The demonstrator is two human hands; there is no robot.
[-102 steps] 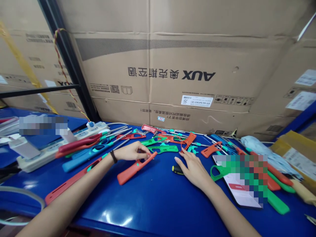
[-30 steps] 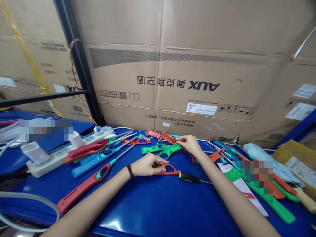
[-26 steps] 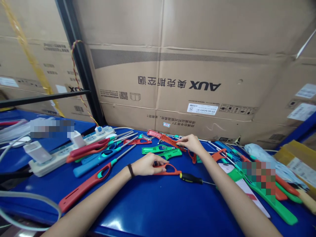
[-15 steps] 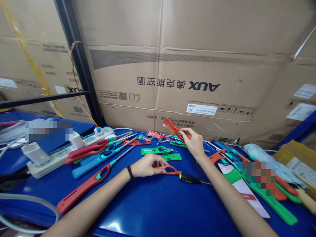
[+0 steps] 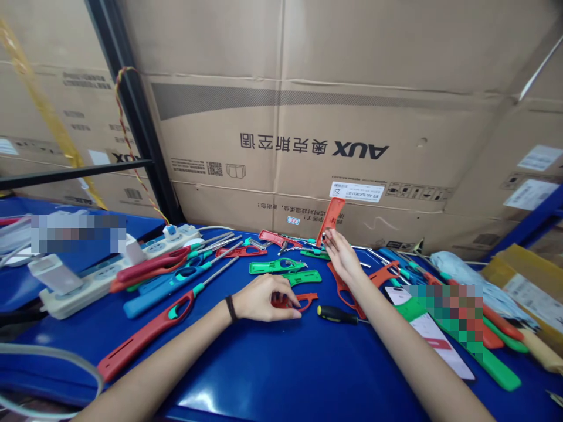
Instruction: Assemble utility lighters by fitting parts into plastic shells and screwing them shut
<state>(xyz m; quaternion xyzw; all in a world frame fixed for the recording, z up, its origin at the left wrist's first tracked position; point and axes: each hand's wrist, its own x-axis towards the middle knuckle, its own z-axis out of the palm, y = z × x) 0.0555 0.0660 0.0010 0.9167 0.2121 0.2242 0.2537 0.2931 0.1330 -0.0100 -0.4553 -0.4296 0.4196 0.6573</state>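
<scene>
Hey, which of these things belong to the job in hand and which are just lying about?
Likely the job:
orange casing half in the right hand
looped orange casing at the left hand
green casings
screwdriver, probably

Seemingly just lying about:
phone
power strip
big cardboard box

The table (image 5: 250,369) is smooth, glossy blue, with bright reflections. The orange shell (image 5: 331,217) and green shell (image 5: 270,267) are hard, smooth plastic with a soft sheen. The red lighter (image 5: 141,337) is plastic too, its slim tube (image 5: 223,269) silvery metal. The screwdriver (image 5: 338,315) has a duller black-and-yellow grip. Behind, the carton (image 5: 373,47) is matt brown cardboard, creased, bearing a white paper label (image 5: 365,192). The tape (image 5: 50,114) is shiny, wrinkled yellow plastic.
</scene>
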